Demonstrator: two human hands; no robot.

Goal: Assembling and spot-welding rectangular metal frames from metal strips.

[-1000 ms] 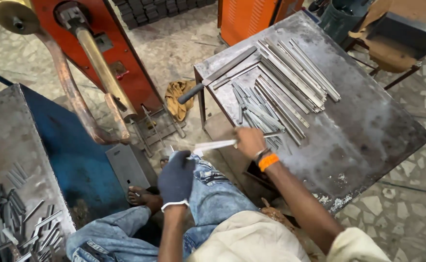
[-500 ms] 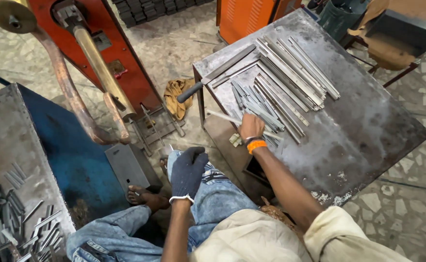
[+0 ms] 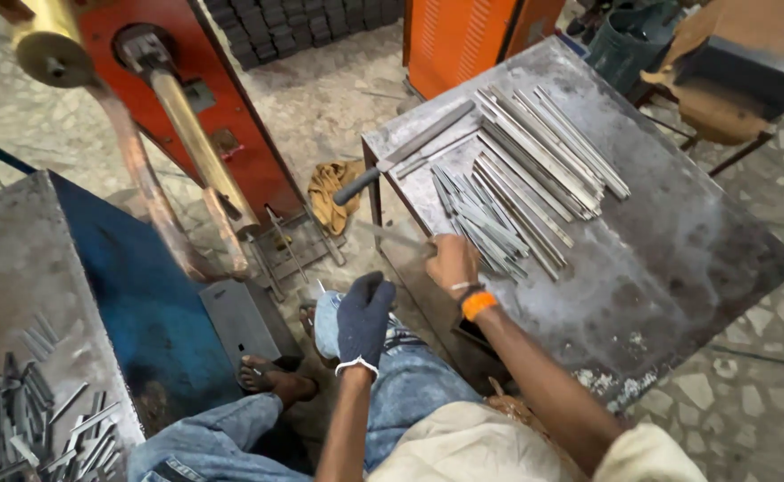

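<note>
My right hand (image 3: 453, 261), with an orange band at the wrist, is at the near-left corner of the grey metal table (image 3: 678, 259). It grips a flat metal strip (image 3: 390, 236) that sticks out to the left past the table edge. Just beyond the hand lies a pile of short metal strips (image 3: 486, 223), with longer bars (image 3: 544, 152) behind it. My left hand (image 3: 365, 312), in a dark glove, hovers over my knee with its fingers loose and nothing in it.
A hammer (image 3: 401, 156) lies at the table's far-left edge. A red press machine (image 3: 204, 125) with a brass lever stands ahead. A blue-sided bench (image 3: 26, 268) at left carries several cut metal pieces (image 3: 26, 428). A yellow rag (image 3: 329, 192) lies on the floor.
My right hand carried a strip to the table, reached into the pile, and now draws back with a strip. The gloved left hand has barely shifted.
</note>
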